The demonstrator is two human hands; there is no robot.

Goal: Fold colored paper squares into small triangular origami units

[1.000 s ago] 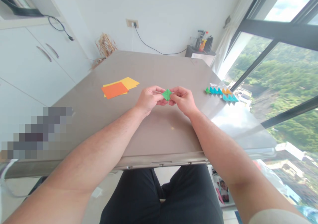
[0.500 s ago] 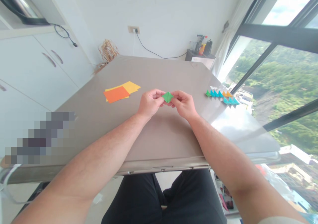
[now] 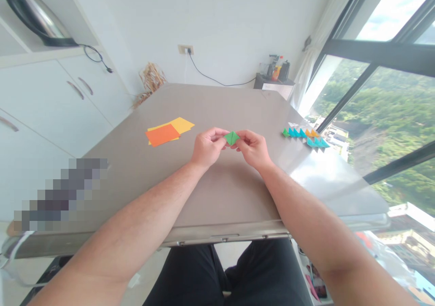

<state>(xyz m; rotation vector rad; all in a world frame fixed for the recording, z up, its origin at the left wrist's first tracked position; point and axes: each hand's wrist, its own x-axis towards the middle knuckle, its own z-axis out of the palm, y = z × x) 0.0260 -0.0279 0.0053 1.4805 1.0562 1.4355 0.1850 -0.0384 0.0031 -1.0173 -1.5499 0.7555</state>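
Note:
A small green folded paper piece (image 3: 232, 137) is pinched between my two hands just above the grey table (image 3: 217, 188). My left hand (image 3: 208, 146) grips its left corner with closed fingers. My right hand (image 3: 252, 148) pinches its right corner the same way. Both forearms reach in from the near edge of the table.
Flat orange (image 3: 162, 135) and yellow (image 3: 181, 125) paper sheets lie to the left of my hands. A row of small folded teal, orange, white and green pieces (image 3: 305, 136) sits at the right near the window. White cabinets stand at the left, a kettle on a shelf above.
My hands keep the same pinch on the green piece. The view has tilted, so everything sits a little lower in the picture.

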